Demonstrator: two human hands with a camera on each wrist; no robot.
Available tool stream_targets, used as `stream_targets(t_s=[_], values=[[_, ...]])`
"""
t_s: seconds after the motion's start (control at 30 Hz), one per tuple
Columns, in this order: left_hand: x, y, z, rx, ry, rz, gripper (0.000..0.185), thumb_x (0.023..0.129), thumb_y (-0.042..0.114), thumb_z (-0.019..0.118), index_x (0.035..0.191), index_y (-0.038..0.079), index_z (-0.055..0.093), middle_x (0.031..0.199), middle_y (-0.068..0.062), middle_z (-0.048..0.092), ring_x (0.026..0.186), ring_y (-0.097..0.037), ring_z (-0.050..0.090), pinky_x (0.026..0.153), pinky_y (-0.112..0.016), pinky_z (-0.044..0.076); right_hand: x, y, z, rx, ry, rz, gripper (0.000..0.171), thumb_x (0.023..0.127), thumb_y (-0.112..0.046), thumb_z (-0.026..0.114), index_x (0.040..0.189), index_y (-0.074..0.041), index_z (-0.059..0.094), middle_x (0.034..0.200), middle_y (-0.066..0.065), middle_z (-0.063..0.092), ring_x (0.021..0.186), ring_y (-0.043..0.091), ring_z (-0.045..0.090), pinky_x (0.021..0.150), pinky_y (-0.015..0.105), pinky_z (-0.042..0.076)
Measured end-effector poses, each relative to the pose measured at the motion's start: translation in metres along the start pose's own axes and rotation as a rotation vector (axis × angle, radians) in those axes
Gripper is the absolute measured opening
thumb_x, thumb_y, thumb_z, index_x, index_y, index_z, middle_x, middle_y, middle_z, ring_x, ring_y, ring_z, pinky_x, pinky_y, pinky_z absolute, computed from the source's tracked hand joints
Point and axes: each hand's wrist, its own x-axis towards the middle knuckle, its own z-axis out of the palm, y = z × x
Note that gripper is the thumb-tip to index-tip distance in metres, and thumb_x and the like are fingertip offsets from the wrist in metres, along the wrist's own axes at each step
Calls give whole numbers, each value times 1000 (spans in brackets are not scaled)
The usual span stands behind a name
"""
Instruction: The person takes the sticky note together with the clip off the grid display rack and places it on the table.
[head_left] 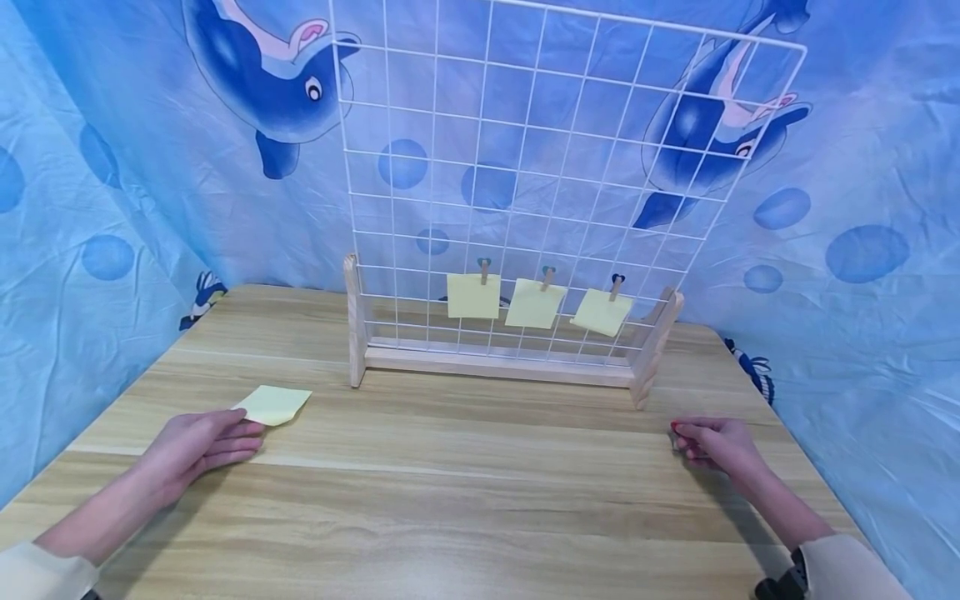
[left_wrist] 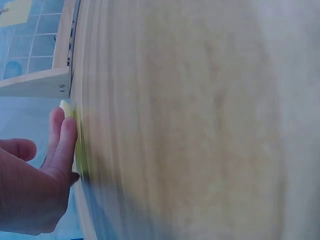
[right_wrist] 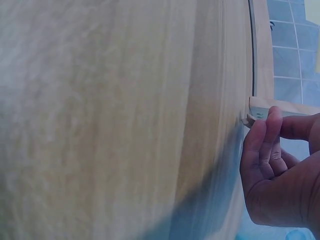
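Note:
At the left of the head view, my left hand [head_left: 202,450] pinches a pale yellow sticky note [head_left: 273,405] by its near corner, thumb on top and fingers beneath, low over the table. Only a sliver of that note [left_wrist: 65,108] shows past the fingertips in the left wrist view. On the right side, my right hand [head_left: 716,446] pinches a small wooden clothespin [right_wrist: 248,120] between thumb and fingers. A red bit [head_left: 675,425] of it shows at the fingertips in the head view; the rest is hidden by the fingers.
A white wire grid [head_left: 517,175] stands in a wooden base [head_left: 495,367] at the back of the table [head_left: 450,517]. Three yellow notes [head_left: 473,297] hang low on it, each from a clothespin [head_left: 484,271]. Blue dolphin-print cloth [head_left: 150,208] surrounds the table.

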Motion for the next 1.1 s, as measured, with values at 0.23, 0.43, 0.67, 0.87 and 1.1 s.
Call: stream_targets(t_s=[0.23,0.43,0.67,0.87,1.1], values=[[-1,1,-1,19,2,-11,58,102,15,43,137,-24,17,93,-1,74,87,-14,71,81,-31,58,2,3,-1,-15,7,2,47,96,-18,54,132,12,47,78,-1,64,68,12,59,60,27,55],[-1,2,-2,62,-1,5,61,104,18,41,139,-23,13,95,0,73,87,-14,71,81,-32,58,4,4,-3,-24,11,15,53,97,-24,54,137,10,43,83,-1,64,72,13,60,63,27,55],[-2,5,-3,84,1,29,62,103,24,44,140,-18,17,96,4,72,87,-13,71,80,-33,59,2,-2,-4,-4,2,18,58,98,-30,53,141,6,39,87,-3,67,73,11,61,65,28,56],[-2,10,2,85,-16,55,63,103,27,46,142,-15,19,98,3,72,90,-14,71,81,-34,58,-2,-12,3,29,-29,-10,59,98,-32,55,141,5,40,89,-4,69,73,10,63,65,28,57],[1,19,14,89,-47,59,75,103,30,44,146,-16,4,100,6,71,90,-12,70,82,-34,58,-7,-25,17,75,-66,-55,55,98,-28,55,140,6,41,91,4,69,73,14,62,65,29,58]])
